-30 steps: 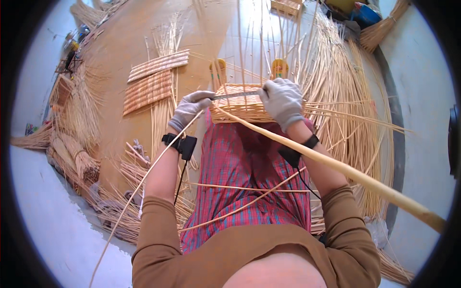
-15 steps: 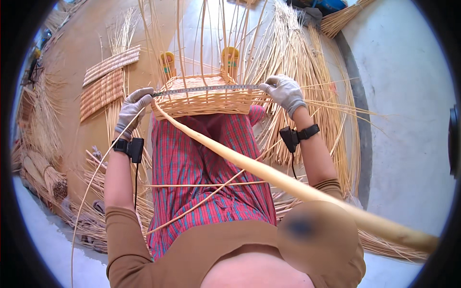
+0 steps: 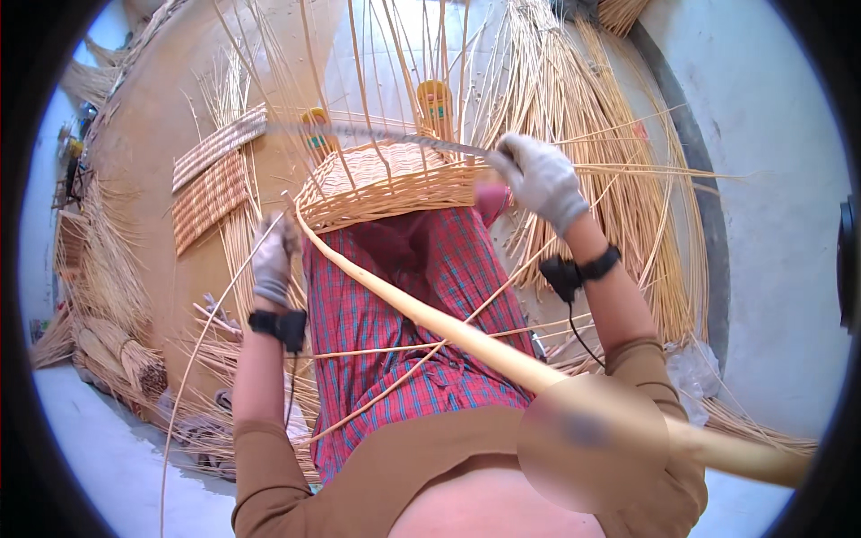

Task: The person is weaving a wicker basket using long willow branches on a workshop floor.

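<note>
My gloved right hand (image 3: 538, 184) is closed on the end of a thin grey measuring strip (image 3: 439, 143), whose blurred far end stretches left above the basket. A pale wicker basket (image 3: 386, 193) with tall upright stakes rests on red plaid cloth over my legs (image 3: 404, 296). My gloved left hand (image 3: 273, 251) is low, left of the basket, beside a thin cane (image 3: 206, 327); its fingers are smeared by motion. A thick pale pole (image 3: 466, 341) runs from the basket's left corner diagonally to the lower right.
Two woven panels (image 3: 211, 188) lie on loose canes at the left. A large heap of long canes (image 3: 601, 117) covers the right side. More bundles (image 3: 117, 350) line the left wall. Two yellow objects (image 3: 433, 97) stand behind the basket. A pale wall (image 3: 762, 179) is at the right.
My left hand has dropped away from the strip's left end, which has swung up and away over the basket. My right hand still grips the other end.
</note>
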A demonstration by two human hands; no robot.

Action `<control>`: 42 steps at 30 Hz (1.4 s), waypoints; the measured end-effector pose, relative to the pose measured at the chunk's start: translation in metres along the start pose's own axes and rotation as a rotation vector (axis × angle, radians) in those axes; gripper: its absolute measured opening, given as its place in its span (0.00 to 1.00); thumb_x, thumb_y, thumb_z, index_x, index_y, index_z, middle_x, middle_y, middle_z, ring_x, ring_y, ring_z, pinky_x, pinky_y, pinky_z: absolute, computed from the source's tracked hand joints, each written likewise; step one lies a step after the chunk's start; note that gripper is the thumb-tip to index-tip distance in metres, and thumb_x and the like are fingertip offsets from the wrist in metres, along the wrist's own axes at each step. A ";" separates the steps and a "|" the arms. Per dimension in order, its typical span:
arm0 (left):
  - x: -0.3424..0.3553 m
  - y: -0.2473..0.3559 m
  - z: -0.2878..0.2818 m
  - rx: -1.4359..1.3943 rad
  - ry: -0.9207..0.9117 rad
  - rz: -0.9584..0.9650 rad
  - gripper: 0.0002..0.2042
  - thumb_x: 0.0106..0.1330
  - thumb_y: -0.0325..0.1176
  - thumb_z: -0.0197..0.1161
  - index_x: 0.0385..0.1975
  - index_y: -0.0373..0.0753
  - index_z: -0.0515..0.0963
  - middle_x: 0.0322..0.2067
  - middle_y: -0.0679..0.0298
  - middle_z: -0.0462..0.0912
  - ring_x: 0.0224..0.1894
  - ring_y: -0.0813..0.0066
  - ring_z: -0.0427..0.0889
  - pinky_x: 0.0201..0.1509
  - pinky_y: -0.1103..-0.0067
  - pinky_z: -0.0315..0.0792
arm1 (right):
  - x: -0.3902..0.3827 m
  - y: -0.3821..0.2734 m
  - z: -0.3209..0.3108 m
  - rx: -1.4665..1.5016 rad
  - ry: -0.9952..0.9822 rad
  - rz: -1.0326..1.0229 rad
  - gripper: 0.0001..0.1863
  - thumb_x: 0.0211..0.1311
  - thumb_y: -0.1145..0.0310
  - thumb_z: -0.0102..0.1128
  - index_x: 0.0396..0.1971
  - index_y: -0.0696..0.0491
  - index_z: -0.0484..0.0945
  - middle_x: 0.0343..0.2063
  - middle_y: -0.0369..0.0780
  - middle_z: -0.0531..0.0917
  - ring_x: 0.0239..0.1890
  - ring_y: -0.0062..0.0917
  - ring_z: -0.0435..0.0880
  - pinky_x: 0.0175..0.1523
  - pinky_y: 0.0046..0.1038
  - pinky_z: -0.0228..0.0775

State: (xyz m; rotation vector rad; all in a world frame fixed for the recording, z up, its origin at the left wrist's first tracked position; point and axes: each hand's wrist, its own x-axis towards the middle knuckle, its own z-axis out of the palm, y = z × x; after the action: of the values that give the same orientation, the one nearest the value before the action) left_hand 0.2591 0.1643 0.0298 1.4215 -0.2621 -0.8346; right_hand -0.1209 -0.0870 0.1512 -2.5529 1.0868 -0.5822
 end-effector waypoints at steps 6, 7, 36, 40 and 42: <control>-0.103 -0.002 0.098 0.893 -0.380 0.850 0.11 0.61 0.30 0.74 0.43 0.43 0.83 0.38 0.60 0.86 0.43 0.58 0.85 0.51 0.68 0.77 | -0.094 -0.068 0.010 0.327 -0.570 -0.088 0.27 0.63 0.55 0.73 0.59 0.47 0.76 0.39 0.41 0.88 0.43 0.34 0.89 0.50 0.36 0.80; -0.102 0.003 0.125 1.010 -0.371 1.023 0.18 0.57 0.33 0.76 0.49 0.46 0.83 0.41 0.62 0.86 0.47 0.55 0.84 0.58 0.62 0.74 | -0.094 -0.069 0.012 0.303 -0.693 -0.232 0.26 0.64 0.57 0.73 0.60 0.46 0.77 0.39 0.41 0.88 0.44 0.35 0.89 0.53 0.35 0.80; -0.032 -0.066 0.238 1.170 -0.198 1.243 0.31 0.64 0.48 0.71 0.66 0.44 0.73 0.62 0.63 0.76 0.64 0.62 0.75 0.72 0.63 0.64 | 0.072 -0.067 -0.011 -0.253 -0.310 -1.429 0.18 0.61 0.64 0.65 0.52 0.44 0.84 0.53 0.35 0.84 0.58 0.32 0.82 0.71 0.34 0.70; -0.037 -0.051 0.224 0.167 -0.213 0.579 0.18 0.78 0.42 0.62 0.60 0.40 0.76 0.52 0.59 0.83 0.54 0.69 0.82 0.60 0.72 0.76 | 0.079 -0.045 0.017 0.069 0.065 -0.645 0.20 0.67 0.56 0.63 0.56 0.48 0.82 0.57 0.44 0.83 0.54 0.41 0.84 0.66 0.35 0.74; -0.039 -0.033 0.198 -0.172 -0.189 0.306 0.17 0.79 0.45 0.60 0.55 0.37 0.77 0.37 0.64 0.87 0.36 0.80 0.85 0.39 0.82 0.80 | 0.069 -0.027 0.022 -0.116 0.052 -0.245 0.26 0.68 0.46 0.62 0.55 0.51 0.83 0.56 0.48 0.83 0.51 0.44 0.86 0.63 0.38 0.76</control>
State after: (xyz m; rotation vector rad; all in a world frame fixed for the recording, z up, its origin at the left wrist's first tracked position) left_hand 0.0968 0.0411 0.0457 1.1083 -0.5255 -0.7195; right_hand -0.0504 -0.1170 0.1600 -2.8099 0.8514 -0.6668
